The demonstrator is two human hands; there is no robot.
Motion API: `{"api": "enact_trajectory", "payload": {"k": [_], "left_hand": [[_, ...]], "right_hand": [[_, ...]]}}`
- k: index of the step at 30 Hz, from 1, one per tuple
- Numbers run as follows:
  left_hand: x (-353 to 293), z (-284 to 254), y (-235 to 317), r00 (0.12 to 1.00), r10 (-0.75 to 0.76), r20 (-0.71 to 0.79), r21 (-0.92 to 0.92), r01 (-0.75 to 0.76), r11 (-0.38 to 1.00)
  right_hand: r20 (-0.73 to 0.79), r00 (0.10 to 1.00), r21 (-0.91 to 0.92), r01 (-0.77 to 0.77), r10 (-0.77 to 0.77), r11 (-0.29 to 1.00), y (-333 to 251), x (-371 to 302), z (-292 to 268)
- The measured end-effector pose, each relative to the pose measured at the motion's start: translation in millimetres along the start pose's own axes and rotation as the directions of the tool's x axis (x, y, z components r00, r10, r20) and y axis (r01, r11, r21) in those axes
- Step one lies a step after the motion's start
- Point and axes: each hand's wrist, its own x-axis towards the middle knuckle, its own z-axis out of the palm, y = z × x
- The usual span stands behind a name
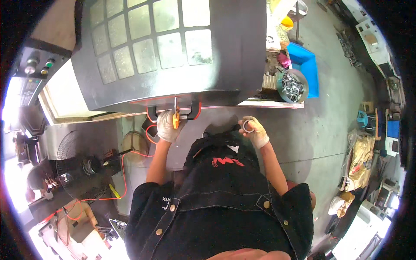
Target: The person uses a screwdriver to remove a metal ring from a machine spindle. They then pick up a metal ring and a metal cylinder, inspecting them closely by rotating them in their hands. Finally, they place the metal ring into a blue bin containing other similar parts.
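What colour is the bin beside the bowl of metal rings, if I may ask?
The bin is bright blue, seen in the head view.

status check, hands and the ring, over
Left hand gloved, gripping door handle. Right hand gloved, holding metal ring at chest height. Tub of rings on the bench. Nothing between them.

blue bin (308, 69), standing fan (82, 167)

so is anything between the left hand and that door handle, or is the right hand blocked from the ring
Nothing visible is in the way. The gloved left hand is already on the door handle, by the orange piece hanging there. The gloved right hand already holds the metal ring in its fingers.
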Motion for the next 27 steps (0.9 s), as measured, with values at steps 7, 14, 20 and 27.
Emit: {"api": "enact_trajectory", "payload": {"k": [7, 14, 20, 27], "left_hand": [[1.2, 14.1, 18.8, 0.998, -0.06, -0.004, 0.096, 0.06, 0.994], [-7.3, 31.4, 29.8, 0.98, -0.196, 0.041, 0.22, 0.183, 0.958], [13.6, 27.8, 104.3, 0.877, -0.376, -0.299, 0.432, 0.476, 0.766], [-2.8, 81.2, 241.0, 0.505, -0.815, 0.285, -0.374, 0.841, 0.39]], "right_hand": [[-0.102, 0.993, -0.217, -0.084, 0.063, 0.973, -53.9, 67.4, -59.7], [-0.119, 0.987, -0.228, 0.076, -0.106, 0.971, -148.1, 135.5, -153.0], [-0.12, 0.975, -0.404, 0.125, -0.188, 0.906, -216.7, 177.1, -167.9], [0.495, 0.852, -0.763, 0.521, -0.171, 0.383, -227.7, 157.3, -105.1]]}}
